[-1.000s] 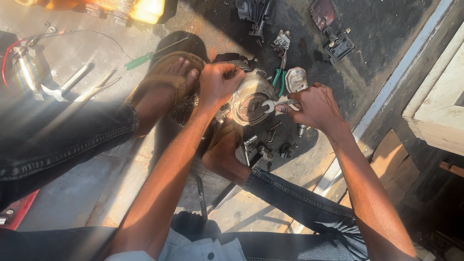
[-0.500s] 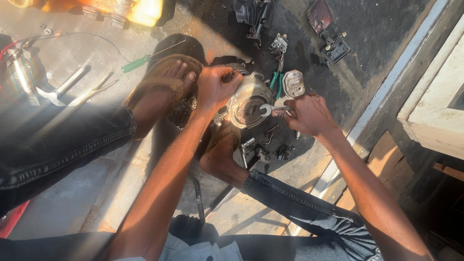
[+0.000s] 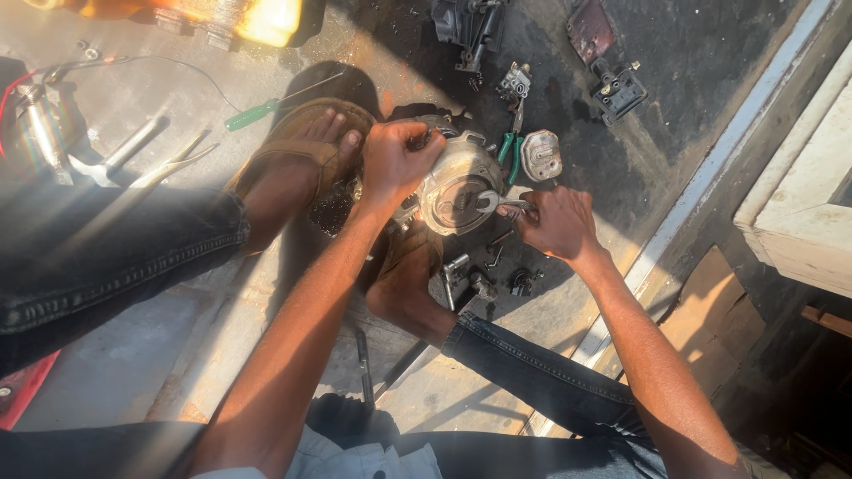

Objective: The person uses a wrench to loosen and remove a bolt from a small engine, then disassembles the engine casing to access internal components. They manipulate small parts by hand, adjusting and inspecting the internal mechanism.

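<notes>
Parts crowd the floor (image 3: 710,53) here: green-handled pliers (image 3: 508,147) and a small grey cover (image 3: 540,154) lie just beyond the round metal housing (image 3: 457,182), with a carburettor (image 3: 513,85) and dark castings farther up. A green screwdriver (image 3: 253,113) lies past the sandalled foot (image 3: 297,164) at left, and loose bolts (image 3: 470,282) sit near the other foot (image 3: 404,284). Both feet hem the housing in; it rests on the floor between them, round face tilted up toward the camera. The left hand (image 3: 390,160) is clenched over the housing's far left edge, covering that rim. The right hand (image 3: 550,222) grips a spanner (image 3: 497,204); its open end sits on the housing's centre, and its long axis runs roughly left to right, handle buried in the fist.
</notes>
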